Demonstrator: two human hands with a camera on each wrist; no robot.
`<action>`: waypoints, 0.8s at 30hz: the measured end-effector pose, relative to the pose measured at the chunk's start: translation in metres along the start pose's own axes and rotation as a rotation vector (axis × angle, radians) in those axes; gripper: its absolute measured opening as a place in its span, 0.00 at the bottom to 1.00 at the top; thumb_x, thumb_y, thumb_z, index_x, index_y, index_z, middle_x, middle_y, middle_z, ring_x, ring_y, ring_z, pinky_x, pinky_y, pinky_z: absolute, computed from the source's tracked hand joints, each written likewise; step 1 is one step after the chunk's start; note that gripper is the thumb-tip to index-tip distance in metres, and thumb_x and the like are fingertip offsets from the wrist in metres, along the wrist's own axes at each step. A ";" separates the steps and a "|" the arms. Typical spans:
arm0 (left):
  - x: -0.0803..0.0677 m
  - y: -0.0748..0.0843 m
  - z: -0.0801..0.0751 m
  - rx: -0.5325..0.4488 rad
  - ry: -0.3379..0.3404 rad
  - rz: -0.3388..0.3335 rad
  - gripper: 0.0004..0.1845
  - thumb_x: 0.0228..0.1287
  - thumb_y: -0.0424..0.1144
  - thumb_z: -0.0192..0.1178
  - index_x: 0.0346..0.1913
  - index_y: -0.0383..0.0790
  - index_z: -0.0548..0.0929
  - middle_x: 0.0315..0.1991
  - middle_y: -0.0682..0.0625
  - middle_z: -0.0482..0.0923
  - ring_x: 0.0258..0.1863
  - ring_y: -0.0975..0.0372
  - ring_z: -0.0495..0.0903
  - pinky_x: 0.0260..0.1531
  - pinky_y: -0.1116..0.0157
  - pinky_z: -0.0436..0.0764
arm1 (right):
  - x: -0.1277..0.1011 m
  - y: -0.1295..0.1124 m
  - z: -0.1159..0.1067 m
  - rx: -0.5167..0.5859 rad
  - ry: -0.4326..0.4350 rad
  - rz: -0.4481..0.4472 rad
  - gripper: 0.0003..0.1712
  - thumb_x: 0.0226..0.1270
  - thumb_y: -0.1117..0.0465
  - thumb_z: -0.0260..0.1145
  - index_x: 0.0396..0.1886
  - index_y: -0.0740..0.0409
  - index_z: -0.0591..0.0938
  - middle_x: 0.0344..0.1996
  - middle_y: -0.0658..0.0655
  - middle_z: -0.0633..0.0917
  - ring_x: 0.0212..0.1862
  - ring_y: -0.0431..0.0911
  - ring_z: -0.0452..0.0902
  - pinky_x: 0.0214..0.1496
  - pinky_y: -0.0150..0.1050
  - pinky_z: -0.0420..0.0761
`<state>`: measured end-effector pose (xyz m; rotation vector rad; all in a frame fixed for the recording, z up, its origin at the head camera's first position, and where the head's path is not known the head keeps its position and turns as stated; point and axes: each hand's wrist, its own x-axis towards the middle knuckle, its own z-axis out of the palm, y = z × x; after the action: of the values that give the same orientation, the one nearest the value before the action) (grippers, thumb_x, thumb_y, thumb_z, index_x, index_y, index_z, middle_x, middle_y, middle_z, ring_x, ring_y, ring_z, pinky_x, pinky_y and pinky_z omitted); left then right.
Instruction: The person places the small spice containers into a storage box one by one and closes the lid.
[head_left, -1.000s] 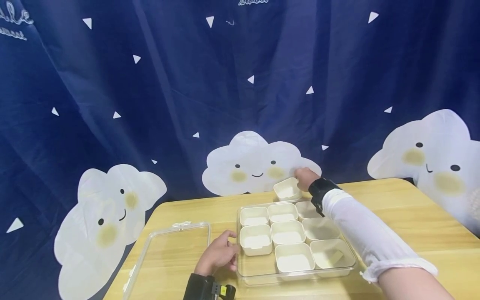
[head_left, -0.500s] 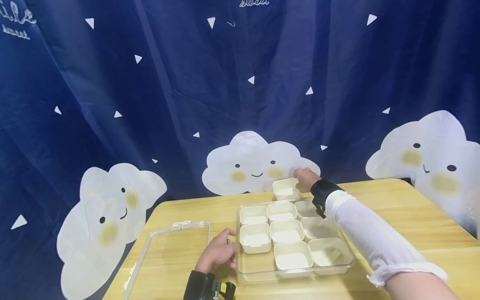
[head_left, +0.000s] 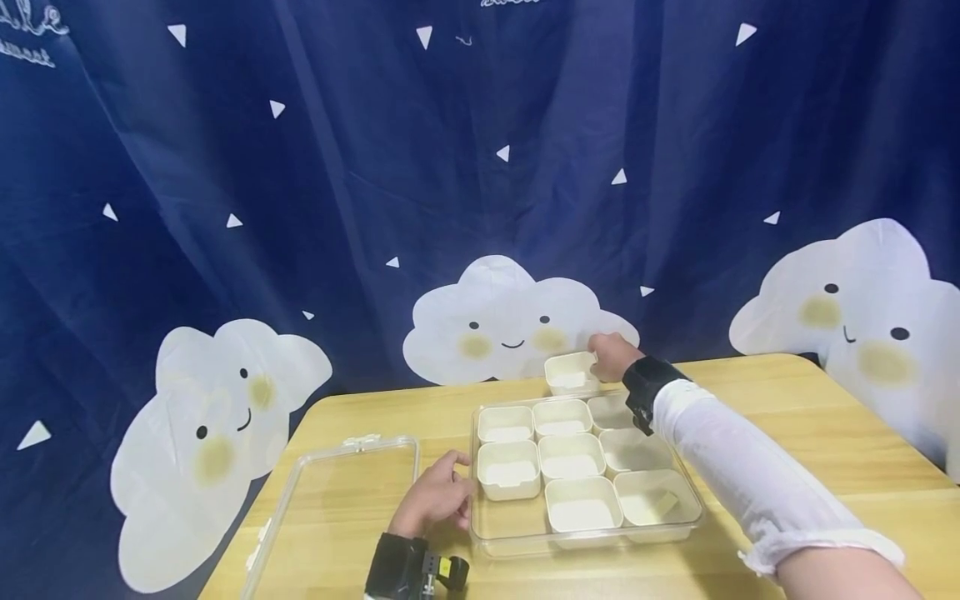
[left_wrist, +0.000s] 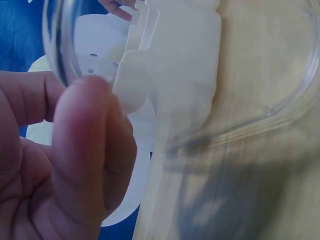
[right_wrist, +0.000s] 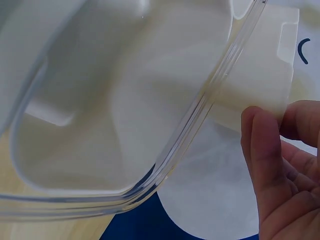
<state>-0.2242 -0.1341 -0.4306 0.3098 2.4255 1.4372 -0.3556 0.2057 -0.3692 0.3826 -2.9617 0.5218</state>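
Observation:
Beyond the far side of a clear plastic storage box [head_left: 517, 547], my right hand [head_left: 615, 357] pinches a small cream bin [head_left: 570, 373] by its right side. The right wrist view shows thumb and fingers on the edge of that bin [right_wrist: 260, 65], behind the clear wall. Whether the bin touches the table cannot be told. Several similar cream bins [head_left: 572, 457] stand in rows inside the clear box. At the box's left wall rests my left hand [head_left: 435, 497], fingertips touching it from outside. In the left wrist view, the left hand [left_wrist: 75, 155] is close against the clear rim.
A clear lid [head_left: 279, 510] with white clasps lies flat to the left on the wooden table [head_left: 780, 433]. A small pale piece [head_left: 666, 502] lies in the front right bin. A dark blue curtain [head_left: 495, 108] with cloud prints hangs behind the table.
The cream bin in my right hand has gone from slightly tilted to more level. Both hands stay in nearly the same place; the head view has shifted a little.

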 end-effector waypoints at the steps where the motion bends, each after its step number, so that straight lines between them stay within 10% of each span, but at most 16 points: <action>1: 0.000 0.000 0.000 0.002 0.000 0.001 0.26 0.62 0.31 0.54 0.63 0.29 0.65 0.22 0.45 0.75 0.14 0.59 0.76 0.22 0.62 0.76 | 0.000 0.000 0.000 -0.002 0.005 -0.001 0.18 0.51 0.70 0.65 0.44 0.74 0.79 0.37 0.68 0.85 0.42 0.60 0.81 0.50 0.53 0.78; 24: -0.001 0.000 0.000 -0.023 0.000 0.002 0.26 0.62 0.31 0.54 0.63 0.28 0.65 0.22 0.46 0.74 0.13 0.60 0.75 0.19 0.63 0.78 | -0.011 -0.002 -0.015 0.053 0.034 0.026 0.19 0.54 0.68 0.65 0.46 0.74 0.78 0.31 0.63 0.85 0.37 0.55 0.80 0.49 0.52 0.78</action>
<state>-0.2231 -0.1343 -0.4308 0.3065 2.4069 1.4649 -0.3439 0.2116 -0.3558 0.3375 -2.9284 0.6040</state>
